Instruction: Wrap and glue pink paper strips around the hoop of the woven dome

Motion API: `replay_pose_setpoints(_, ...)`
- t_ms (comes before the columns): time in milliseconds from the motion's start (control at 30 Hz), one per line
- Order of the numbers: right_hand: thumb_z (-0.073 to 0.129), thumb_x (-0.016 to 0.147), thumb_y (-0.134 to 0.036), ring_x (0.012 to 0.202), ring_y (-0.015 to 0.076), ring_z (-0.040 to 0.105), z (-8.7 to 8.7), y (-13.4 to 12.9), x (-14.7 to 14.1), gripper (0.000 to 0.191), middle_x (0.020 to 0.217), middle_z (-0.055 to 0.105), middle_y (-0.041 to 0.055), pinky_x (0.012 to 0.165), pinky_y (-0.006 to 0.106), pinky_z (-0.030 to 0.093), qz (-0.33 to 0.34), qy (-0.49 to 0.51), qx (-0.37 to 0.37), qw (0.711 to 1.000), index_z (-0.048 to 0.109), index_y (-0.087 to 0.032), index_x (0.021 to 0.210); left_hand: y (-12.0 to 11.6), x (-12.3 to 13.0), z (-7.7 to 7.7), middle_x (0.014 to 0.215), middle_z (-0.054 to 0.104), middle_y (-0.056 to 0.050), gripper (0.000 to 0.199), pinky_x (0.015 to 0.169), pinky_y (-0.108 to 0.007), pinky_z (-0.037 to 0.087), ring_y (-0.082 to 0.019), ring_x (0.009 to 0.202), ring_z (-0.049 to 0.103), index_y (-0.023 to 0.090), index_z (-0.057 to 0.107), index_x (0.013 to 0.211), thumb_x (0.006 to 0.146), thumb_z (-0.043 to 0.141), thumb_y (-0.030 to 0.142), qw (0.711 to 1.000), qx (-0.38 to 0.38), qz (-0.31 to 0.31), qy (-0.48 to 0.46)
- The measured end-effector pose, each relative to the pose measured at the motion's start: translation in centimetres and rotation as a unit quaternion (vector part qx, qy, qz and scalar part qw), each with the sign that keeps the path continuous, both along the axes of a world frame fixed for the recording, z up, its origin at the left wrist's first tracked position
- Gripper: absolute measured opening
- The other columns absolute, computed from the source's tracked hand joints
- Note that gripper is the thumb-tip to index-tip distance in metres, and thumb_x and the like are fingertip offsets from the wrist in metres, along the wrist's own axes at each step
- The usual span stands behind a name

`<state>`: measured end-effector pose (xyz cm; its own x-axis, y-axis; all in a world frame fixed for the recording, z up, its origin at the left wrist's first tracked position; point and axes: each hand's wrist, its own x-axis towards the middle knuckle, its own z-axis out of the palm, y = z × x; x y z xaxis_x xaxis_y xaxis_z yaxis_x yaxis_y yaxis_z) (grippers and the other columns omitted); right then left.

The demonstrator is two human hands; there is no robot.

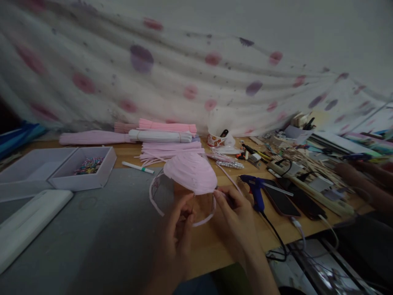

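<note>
A pale pink shell-shaped piece (192, 172) with curved layered strips is held up over the table's front middle. A pink ring (156, 207) hangs below and around its lower side. My right hand (231, 209) pinches the shell's lower right edge between thumb and fingertips. Below the shell's lower edge, my left hand (179, 229) has thumb and fingers drawn together; what lies between them is too small to make out. A thin pink strip (229, 178) runs up and left from behind my right hand.
Right of my hands lie a blue glue gun (256, 192), phones (281, 198) and a power strip (316, 192). An open box of beads (89, 166) stands left. Behind are pink strip bundles (168, 149) and a cup (215, 139). Another person's blurred hand (365, 180) is at far right.
</note>
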<state>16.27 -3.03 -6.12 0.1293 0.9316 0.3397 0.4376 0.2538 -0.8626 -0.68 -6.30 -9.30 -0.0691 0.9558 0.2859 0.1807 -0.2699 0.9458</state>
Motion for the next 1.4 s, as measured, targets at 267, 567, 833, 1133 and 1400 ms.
replay_pose_setpoints(267, 0.052, 0.096, -0.035, 0.082, 0.0204, 0.06, -0.5, -0.4, 0.6, 0.019, 0.089, 0.068, 0.0041, 0.071, 0.031, 0.043, 0.011, -0.066, 0.013, 0.998, 0.066, -0.022, 0.093, 0.1, -0.2, -0.1, 0.096, 0.068, -0.002, 0.034, 0.077, -0.025, 0.055, -0.015, 0.089, 0.067, 0.028, 0.058, 0.123, 0.09, 0.058, 0.035, 0.998, -0.026, -0.003, -0.058)
replay_pose_setpoints(567, 0.045, 0.096, -0.022, 0.094, 0.024, 0.06, -0.6, -0.5, 1.2, 0.023, 0.099, 0.066, 0.0068, 0.081, 0.037, 0.045, 0.058, -0.139, 0.02, 0.988, 0.065, -0.025, 0.108, 0.0, -0.5, -0.6, 0.099, 0.067, -0.003, 0.031, 0.083, -0.026, 0.055, -0.014, 0.089, 0.067, 0.027, 0.057, 0.121, 0.09, 0.058, 0.034, 0.996, -0.029, -0.004, -0.082)
replay_pose_setpoints(833, 0.043, 0.097, -0.017, 0.096, 0.0226, 0.06, -0.8, -0.4, 1.3, 0.029, 0.101, 0.065, 0.0055, 0.083, 0.036, 0.045, 0.071, -0.154, 0.031, 0.985, 0.065, -0.028, 0.113, -0.1, -0.6, -0.7, 0.104, 0.069, -0.005, 0.032, 0.085, -0.029, 0.055, -0.016, 0.095, 0.067, 0.026, 0.059, 0.119, 0.089, 0.059, 0.036, 0.997, -0.041, 0.004, -0.072)
replay_pose_setpoints(1133, 0.044, 0.095, -0.014, 0.093, 0.0221, 0.061, -1.4, 0.1, 1.3, 0.028, 0.1, 0.066, 0.0065, 0.08, 0.035, 0.046, 0.064, -0.175, 0.062, 0.981, 0.065, -0.023, 0.111, -0.1, -0.9, -1.1, 0.098, 0.069, -0.003, 0.032, 0.081, -0.025, 0.056, -0.014, 0.089, 0.068, 0.029, 0.062, 0.12, 0.089, 0.061, 0.035, 0.996, -0.033, -0.016, -0.082)
replay_pose_setpoints(1400, 0.045, 0.094, -0.01, 0.09, 0.0207, 0.062, -1.4, 0.2, 1.4, 0.027, 0.098, 0.067, 0.0065, 0.077, 0.033, 0.047, 0.054, -0.188, 0.114, 0.974, 0.065, -0.021, 0.109, -0.2, -1.4, -1.3, 0.097, 0.069, -0.001, 0.033, 0.08, -0.021, 0.056, -0.012, 0.09, 0.068, 0.034, 0.063, 0.122, 0.089, 0.062, 0.032, 0.997, -0.015, -0.019, -0.078)
